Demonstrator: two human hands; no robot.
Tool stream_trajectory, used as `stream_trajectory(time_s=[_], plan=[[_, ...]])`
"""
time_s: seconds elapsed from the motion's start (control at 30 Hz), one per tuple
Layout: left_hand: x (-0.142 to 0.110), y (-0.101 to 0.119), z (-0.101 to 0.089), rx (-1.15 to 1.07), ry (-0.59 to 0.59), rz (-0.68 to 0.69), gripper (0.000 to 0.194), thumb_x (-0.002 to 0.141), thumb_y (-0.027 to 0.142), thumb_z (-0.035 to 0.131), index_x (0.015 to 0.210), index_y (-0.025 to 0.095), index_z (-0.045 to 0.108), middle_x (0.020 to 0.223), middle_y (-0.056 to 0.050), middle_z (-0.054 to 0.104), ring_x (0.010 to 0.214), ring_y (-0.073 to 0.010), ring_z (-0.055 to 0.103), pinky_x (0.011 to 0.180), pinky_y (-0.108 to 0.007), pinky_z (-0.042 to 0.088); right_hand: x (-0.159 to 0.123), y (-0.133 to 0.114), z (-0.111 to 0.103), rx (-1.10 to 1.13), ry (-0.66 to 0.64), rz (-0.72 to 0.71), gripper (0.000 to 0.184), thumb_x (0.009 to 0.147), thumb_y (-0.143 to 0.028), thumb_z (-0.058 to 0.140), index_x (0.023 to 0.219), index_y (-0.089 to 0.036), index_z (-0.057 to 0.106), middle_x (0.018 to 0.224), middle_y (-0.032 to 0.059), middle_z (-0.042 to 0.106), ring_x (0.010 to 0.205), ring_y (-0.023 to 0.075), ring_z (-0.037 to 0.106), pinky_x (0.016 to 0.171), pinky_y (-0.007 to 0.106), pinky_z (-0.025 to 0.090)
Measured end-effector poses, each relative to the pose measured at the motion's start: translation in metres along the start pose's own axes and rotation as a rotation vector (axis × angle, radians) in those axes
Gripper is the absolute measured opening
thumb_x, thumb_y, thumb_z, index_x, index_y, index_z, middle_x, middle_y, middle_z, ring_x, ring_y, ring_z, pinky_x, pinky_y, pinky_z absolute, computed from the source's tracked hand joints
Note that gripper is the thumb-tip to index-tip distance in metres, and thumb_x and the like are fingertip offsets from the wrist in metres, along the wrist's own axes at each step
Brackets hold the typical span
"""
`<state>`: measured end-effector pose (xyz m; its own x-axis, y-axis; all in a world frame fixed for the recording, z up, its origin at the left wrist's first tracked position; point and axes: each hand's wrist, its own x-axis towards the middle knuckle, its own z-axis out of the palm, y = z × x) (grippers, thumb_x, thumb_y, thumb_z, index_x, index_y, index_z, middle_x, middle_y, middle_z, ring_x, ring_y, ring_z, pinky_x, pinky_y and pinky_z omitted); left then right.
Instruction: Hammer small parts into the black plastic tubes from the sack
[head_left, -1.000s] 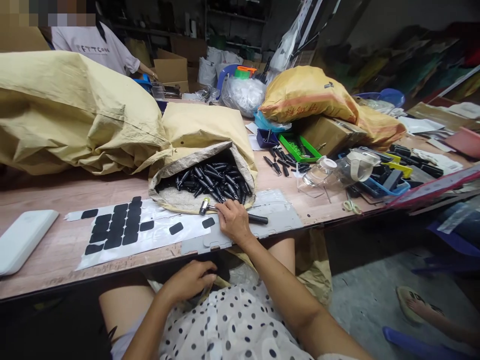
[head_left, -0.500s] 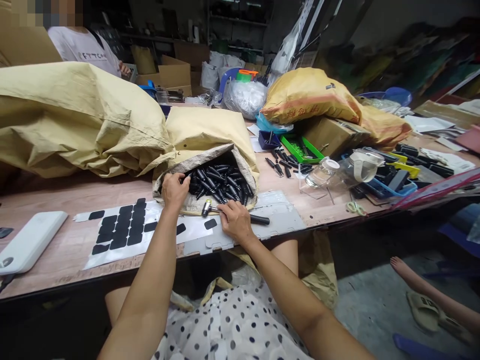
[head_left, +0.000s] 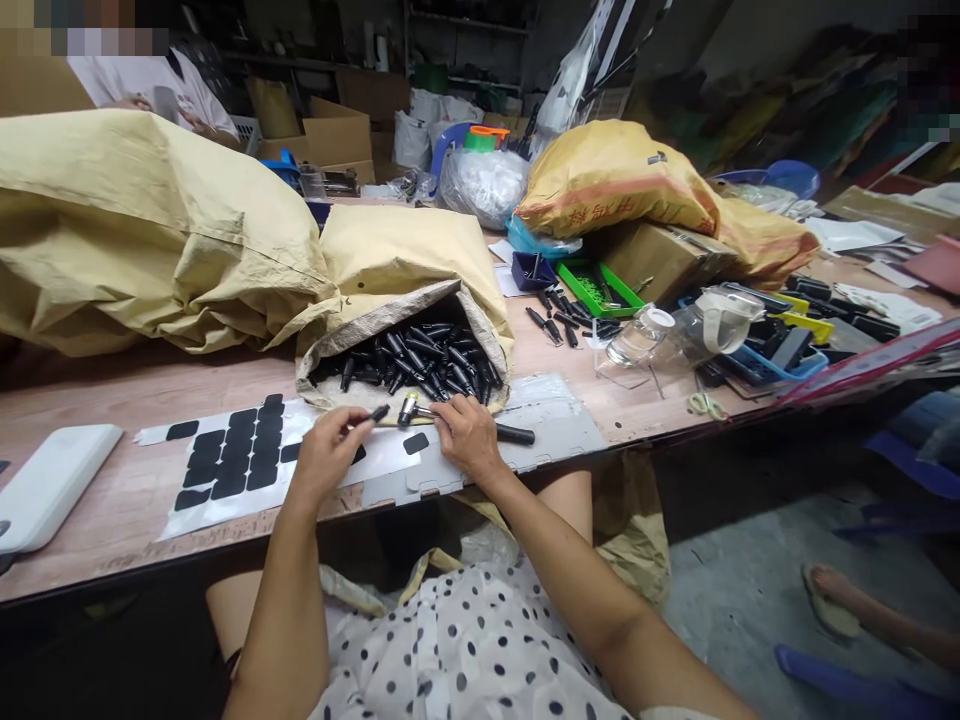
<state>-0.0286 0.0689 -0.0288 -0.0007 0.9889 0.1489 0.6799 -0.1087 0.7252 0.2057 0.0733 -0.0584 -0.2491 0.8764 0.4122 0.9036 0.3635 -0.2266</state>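
Note:
Between the thumb and fingers of my left hand (head_left: 328, 455) is a small black tubular part (head_left: 377, 413), held just in front of the sack's mouth. My right hand (head_left: 469, 435) is closed around the metal shaft of a small hammer (head_left: 409, 408), whose black handle sticks out to the right. The hammer's head points left, close to the black part. Behind both hands lies a tan sack (head_left: 420, 235), its mouth facing me, filled with many similar black parts (head_left: 431, 355). White sheets with rounded black pads (head_left: 240, 450) lie left of my left hand.
A white power bank (head_left: 56, 485) lies at the left. A large tan sack (head_left: 150, 230) fills the back left. To the right are a green tray (head_left: 600, 290), a clear jug (head_left: 724, 320), scissors (head_left: 707, 405) and a yellow sack (head_left: 615, 190). Another person (head_left: 150, 80) is across the table.
My left hand has come out of the sack's mouth toward me, with a black part in its fingers. My right hand stays on the hammer. The view has shifted slightly.

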Motion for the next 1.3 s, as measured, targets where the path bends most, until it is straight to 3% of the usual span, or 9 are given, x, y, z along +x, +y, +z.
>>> stream_trajectory(time_s=[0.1, 0.33, 0.57, 0.73, 1.03, 1.3], plan=[[-0.021, -0.007, 0.003, -0.027, -0.116, 0.116, 0.024, 0.086, 0.043, 0.058, 0.093, 0.024, 0.073, 0.093, -0.004, 0.073, 0.091, -0.0247, 0.063, 0.084, -0.037, 0.051, 0.0, 0.001, 0.0, -0.012, -0.002, 0.012, 0.025, 0.096, -0.02, 0.057, 0.113, -0.027, 0.074, 0.092, 0.006, 0.065, 0.088, 0.0219, 0.054, 0.073, 0.032, 0.039], [-0.015, -0.002, 0.022, 0.034, -0.114, 0.213, 0.022, 0.09, 0.036, 0.057, 0.094, 0.025, 0.076, 0.089, -0.005, 0.071, 0.09, -0.0243, 0.061, 0.088, -0.039, 0.05, 0.0, 0.003, 0.002, -0.013, 0.004, 0.013, 0.027, 0.098, -0.02, 0.055, 0.116, -0.027, 0.073, 0.094, 0.0061, 0.065, 0.089, 0.022, 0.054, 0.075, 0.032, 0.041], [-0.009, -0.005, 0.024, -0.019, -0.166, 0.198, 0.021, 0.074, 0.032, 0.075, 0.095, 0.027, 0.077, 0.096, -0.003, 0.073, 0.098, -0.026, 0.062, 0.092, -0.04, 0.051, -0.004, 0.004, -0.003, 0.029, 0.036, 0.016, 0.03, 0.099, -0.019, 0.053, 0.118, -0.028, 0.073, 0.094, 0.0059, 0.067, 0.089, 0.0216, 0.056, 0.078, 0.032, 0.043], [-0.01, -0.005, 0.023, -0.052, -0.162, 0.166, 0.015, 0.076, 0.027, 0.071, 0.09, 0.025, 0.076, 0.092, -0.003, 0.072, 0.095, -0.0252, 0.062, 0.09, -0.039, 0.051, -0.015, 0.001, -0.015, 0.132, 0.071, 0.037, 0.03, 0.098, -0.018, 0.051, 0.117, -0.026, 0.074, 0.095, 0.0061, 0.068, 0.09, 0.021, 0.06, 0.083, 0.03, 0.047], [-0.011, -0.003, 0.03, -0.032, -0.144, 0.15, 0.014, 0.079, 0.027, 0.072, 0.092, 0.026, 0.076, 0.089, -0.002, 0.071, 0.094, -0.0242, 0.061, 0.088, -0.038, 0.048, -0.03, -0.012, -0.031, 0.508, 0.081, 0.078, 0.033, 0.099, -0.019, 0.047, 0.118, -0.025, 0.073, 0.108, 0.0059, 0.076, 0.102, 0.0189, 0.07, 0.093, 0.031, 0.056], [-0.009, 0.01, 0.034, 0.029, -0.126, -0.004, 0.016, 0.074, 0.023, 0.076, 0.088, 0.027, 0.074, 0.094, 0.0, 0.071, 0.098, -0.0248, 0.06, 0.088, -0.037, 0.047, -0.033, -0.017, -0.036, 0.524, 0.119, 0.096, 0.032, 0.098, -0.022, 0.049, 0.115, -0.026, 0.075, 0.104, 0.0053, 0.077, 0.097, 0.0193, 0.071, 0.087, 0.03, 0.057]])
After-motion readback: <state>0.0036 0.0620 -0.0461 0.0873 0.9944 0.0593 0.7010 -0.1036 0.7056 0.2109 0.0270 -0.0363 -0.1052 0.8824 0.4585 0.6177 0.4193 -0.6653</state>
